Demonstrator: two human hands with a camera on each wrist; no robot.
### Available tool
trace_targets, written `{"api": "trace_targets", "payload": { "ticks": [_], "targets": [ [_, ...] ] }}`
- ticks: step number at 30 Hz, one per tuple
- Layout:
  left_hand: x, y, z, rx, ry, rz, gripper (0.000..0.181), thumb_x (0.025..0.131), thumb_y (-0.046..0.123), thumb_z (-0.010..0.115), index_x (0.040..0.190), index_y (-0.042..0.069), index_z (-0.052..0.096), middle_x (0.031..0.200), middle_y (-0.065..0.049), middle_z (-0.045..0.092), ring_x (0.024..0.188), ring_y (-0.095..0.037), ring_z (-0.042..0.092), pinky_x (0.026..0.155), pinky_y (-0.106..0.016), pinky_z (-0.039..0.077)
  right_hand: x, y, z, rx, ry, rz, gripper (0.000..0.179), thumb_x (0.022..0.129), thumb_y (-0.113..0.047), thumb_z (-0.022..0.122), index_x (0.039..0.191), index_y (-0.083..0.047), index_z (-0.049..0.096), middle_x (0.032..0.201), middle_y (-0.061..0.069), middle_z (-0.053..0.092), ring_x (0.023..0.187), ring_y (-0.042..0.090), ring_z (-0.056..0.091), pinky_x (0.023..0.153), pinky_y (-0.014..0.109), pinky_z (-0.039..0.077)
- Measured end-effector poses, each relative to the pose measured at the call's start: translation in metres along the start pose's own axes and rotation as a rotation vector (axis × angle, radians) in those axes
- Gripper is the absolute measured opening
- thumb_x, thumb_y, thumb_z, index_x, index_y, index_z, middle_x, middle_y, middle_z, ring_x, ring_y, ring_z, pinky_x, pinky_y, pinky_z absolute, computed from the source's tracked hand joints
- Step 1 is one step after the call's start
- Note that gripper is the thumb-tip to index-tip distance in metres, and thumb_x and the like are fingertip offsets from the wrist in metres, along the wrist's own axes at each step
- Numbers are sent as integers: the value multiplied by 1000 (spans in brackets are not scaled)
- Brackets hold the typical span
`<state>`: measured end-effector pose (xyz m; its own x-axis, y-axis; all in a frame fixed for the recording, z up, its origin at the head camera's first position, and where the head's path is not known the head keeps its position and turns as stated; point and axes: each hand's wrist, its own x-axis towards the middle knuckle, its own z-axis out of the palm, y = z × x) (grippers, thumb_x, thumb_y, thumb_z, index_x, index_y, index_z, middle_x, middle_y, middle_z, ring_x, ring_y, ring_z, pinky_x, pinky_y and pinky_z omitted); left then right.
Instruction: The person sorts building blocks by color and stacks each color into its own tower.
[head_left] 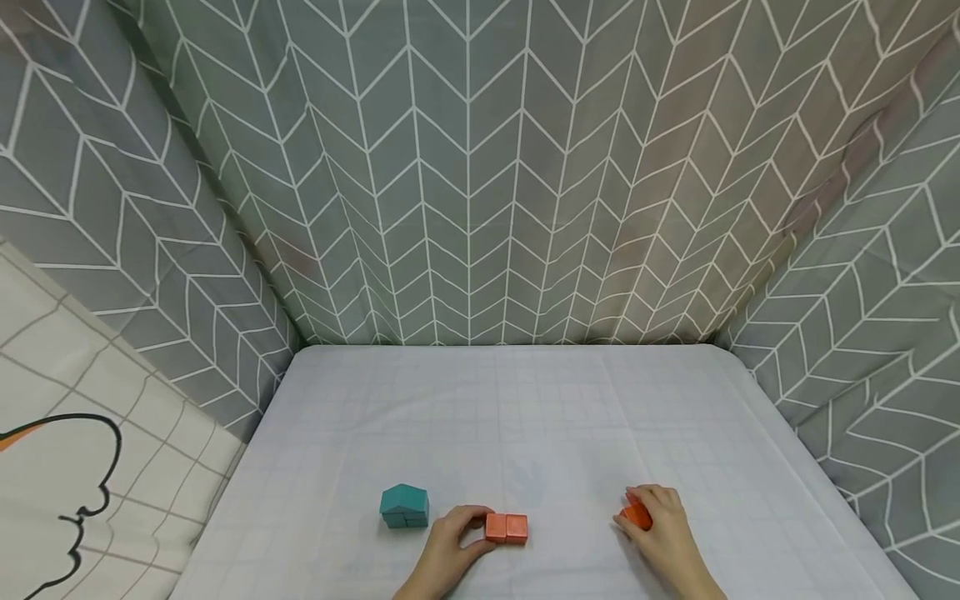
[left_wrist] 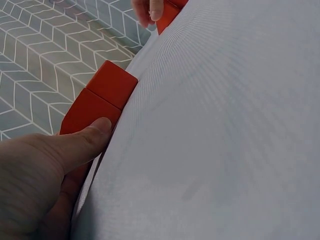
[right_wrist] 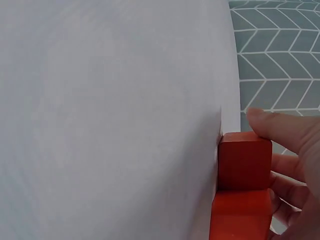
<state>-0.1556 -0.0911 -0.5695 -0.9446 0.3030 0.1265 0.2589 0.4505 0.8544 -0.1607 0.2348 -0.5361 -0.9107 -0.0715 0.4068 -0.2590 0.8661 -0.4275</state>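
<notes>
Two red cube-like blocks sit side by side on the white-covered table, the left block (head_left: 496, 528) touching the right block (head_left: 517, 529). My left hand (head_left: 447, 546) pinches the left block between thumb and fingers; in the left wrist view the thumb presses the side of the nearer block (left_wrist: 90, 112). Farther right, my right hand (head_left: 667, 531) grips red blocks (head_left: 637, 514) partly hidden by its fingers. The right wrist view shows two touching red blocks there, with the thumb on the edge of one block (right_wrist: 245, 162) and the other block (right_wrist: 241, 215) against it.
Left of my left hand stands a teal block stack (head_left: 404, 505) with a peaked top piece over smaller blocks. Grey chevron-patterned curtains (head_left: 468, 208) enclose the table (head_left: 465, 417) at the back and sides. A white grid-patterned cloth (head_left: 150, 433) hangs at left.
</notes>
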Motion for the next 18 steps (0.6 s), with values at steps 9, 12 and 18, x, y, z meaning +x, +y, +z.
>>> {"api": "trace_targets", "payload": {
  "ticks": [9,12,18],
  "targets": [
    [0,-1,1,-12,-6,-11,35,74,33,69,106,21,60,99,12,58,90,-4,53,78,-23,49,-8,3,-9,-14,39,18,35,60,-21,82,89,-10,67,93,3,57,88,18,42,63,34,47],
    [-1,-1,1,-4,0,-1,35,74,33,68,106,20,60,99,13,58,90,-3,53,78,-23,49,-12,4,-11,-14,54,30,40,59,-22,83,93,-10,67,94,4,55,86,18,41,62,30,45],
    [1,-1,0,0,-2,-17,36,74,32,69,106,20,60,100,13,58,90,-4,54,78,-22,49,-19,6,-15,-37,-5,138,41,61,-26,81,93,-5,65,92,5,53,85,19,43,65,33,46]
  ]
}}
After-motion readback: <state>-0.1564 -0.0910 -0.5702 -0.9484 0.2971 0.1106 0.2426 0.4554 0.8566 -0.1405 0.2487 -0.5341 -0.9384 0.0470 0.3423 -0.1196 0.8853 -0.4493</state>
